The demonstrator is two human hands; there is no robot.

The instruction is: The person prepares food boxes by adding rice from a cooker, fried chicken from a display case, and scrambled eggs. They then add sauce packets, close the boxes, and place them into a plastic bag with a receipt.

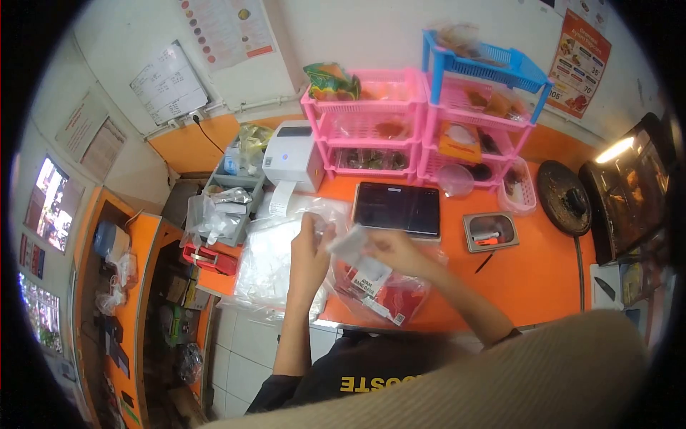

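My right hand [391, 249] pinches a small white folded packet [348, 244], somewhat blurred, over the table. To its left, my left hand [309, 242] has its fingers closed at the edge of a clear plastic bag [339, 277]; the exact grip is partly hidden. Inside that bag lie something red [409, 299] and a white printed label [371, 276]. Beneath my left forearm spreads a stack of clear plastic bags [261, 264].
A label printer [294, 156] with a paper strip stands behind my left hand. Further back are pink racks [368, 129]; a tablet [397, 209] lies before them. Right of it sit a metal tray [489, 232] and a black pan lid [563, 198]. A red stapler-like tool [209, 260] lies left.
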